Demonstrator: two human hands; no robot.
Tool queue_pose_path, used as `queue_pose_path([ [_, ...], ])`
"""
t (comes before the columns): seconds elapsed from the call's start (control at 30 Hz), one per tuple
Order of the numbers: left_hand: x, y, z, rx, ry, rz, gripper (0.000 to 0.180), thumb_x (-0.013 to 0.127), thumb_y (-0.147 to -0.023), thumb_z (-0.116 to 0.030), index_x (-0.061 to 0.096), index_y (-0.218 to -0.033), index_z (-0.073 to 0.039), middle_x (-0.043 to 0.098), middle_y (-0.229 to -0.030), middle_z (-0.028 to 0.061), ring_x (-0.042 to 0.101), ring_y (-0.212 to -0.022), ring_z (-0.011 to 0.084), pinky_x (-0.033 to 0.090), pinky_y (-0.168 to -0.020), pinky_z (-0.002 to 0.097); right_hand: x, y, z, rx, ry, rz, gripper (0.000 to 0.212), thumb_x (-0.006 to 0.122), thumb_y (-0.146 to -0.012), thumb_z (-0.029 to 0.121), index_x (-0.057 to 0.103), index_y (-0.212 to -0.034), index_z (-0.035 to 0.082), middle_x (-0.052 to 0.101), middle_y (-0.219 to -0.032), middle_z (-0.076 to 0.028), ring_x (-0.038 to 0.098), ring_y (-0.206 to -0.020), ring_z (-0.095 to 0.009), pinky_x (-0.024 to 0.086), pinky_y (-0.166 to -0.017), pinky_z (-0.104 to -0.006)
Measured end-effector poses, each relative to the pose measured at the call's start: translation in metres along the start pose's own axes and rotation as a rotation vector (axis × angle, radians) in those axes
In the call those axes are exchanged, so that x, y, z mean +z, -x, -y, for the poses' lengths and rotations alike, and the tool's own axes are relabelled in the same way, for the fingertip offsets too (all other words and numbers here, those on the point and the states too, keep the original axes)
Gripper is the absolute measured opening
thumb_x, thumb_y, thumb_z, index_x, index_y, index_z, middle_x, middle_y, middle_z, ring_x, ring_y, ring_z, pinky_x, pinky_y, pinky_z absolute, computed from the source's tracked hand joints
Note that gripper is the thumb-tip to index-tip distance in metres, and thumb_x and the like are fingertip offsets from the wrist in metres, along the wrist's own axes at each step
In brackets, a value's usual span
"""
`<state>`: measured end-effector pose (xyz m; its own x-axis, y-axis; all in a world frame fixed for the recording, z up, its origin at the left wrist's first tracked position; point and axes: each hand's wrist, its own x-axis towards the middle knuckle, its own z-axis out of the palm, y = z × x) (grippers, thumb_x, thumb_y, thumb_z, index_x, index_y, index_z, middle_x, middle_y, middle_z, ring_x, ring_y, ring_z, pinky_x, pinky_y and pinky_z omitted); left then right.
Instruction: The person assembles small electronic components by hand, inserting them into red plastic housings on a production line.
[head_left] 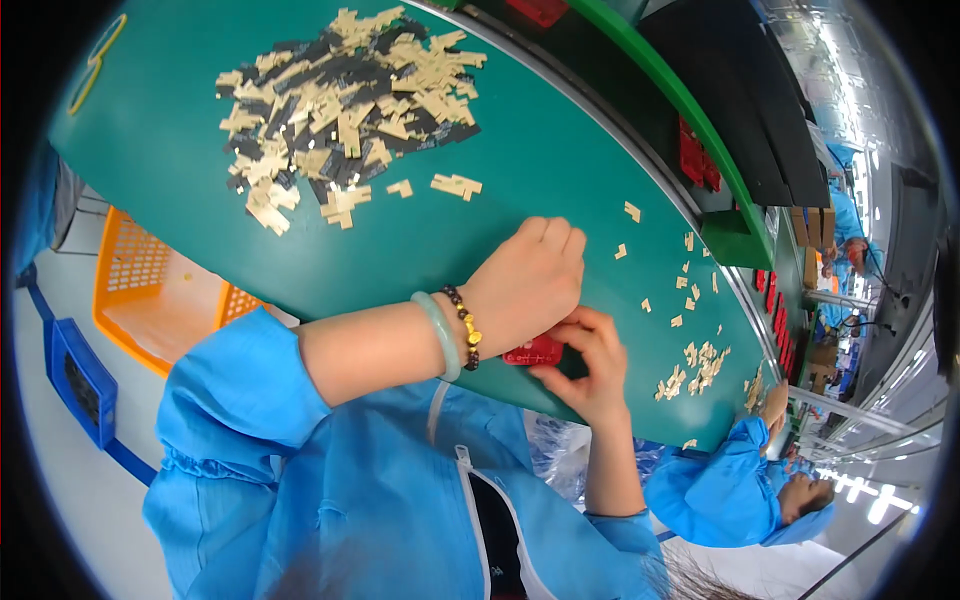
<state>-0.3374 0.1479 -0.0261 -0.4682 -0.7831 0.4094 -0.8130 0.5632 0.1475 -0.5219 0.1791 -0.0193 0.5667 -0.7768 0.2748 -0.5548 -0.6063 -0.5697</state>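
Note:
My right hand (598,368) pinches a small flat red plastic piece (533,351) between thumb and fingers, low over the green table near its front edge. Just above it, my left hand (530,272) is closed with the knuckles up, beside the red piece and partly covering it. Its fingertips are hidden, so what they hold, if anything, does not show. A pale green bangle (440,335) and a dark beaded bracelet (466,325) circle the left wrist. Beyond my hands lies a big pile of cream and black flat cut pieces (345,115).
Small cream scraps (700,368) are scattered on the green table (390,255) to the right. A green-edged rack (735,238) with red parts runs along the far side. An orange basket (112,285) stands at the left. A co-worker in blue (720,490) sits at the right.

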Motion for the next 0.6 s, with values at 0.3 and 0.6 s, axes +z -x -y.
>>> queue_pose_path([
  [0.3,-0.002,0.002,0.008,0.080,-0.003,0.122,0.017,0.058,-0.077,-0.018,0.064,-0.074,-0.003,0.051,-0.089,0.0062,0.048,-0.087,0.0208,0.039,-0.076,0.0315,0.003,0.005,0.005,-0.134,0.134,0.072,0.030,0.081,-0.062,0.017,0.069,-0.089,0.011,0.063,-0.103,-0.006,0.060,-0.081,-0.020,0.048,-0.069,-0.0319],
  [0.6,-0.040,0.023,0.106,-0.261,0.323,-0.041,0.028,0.069,-0.071,-0.005,0.058,-0.097,-0.004,0.052,-0.097,0.0127,0.052,-0.094,0.0315,0.044,-0.083,0.0390,-0.013,-0.130,-0.053,-0.188,0.463,-0.260,0.032,0.069,-0.078,0.012,0.061,-0.109,0.008,0.061,-0.113,-0.012,0.064,-0.085,-0.033,0.053,-0.070,-0.0398],
])
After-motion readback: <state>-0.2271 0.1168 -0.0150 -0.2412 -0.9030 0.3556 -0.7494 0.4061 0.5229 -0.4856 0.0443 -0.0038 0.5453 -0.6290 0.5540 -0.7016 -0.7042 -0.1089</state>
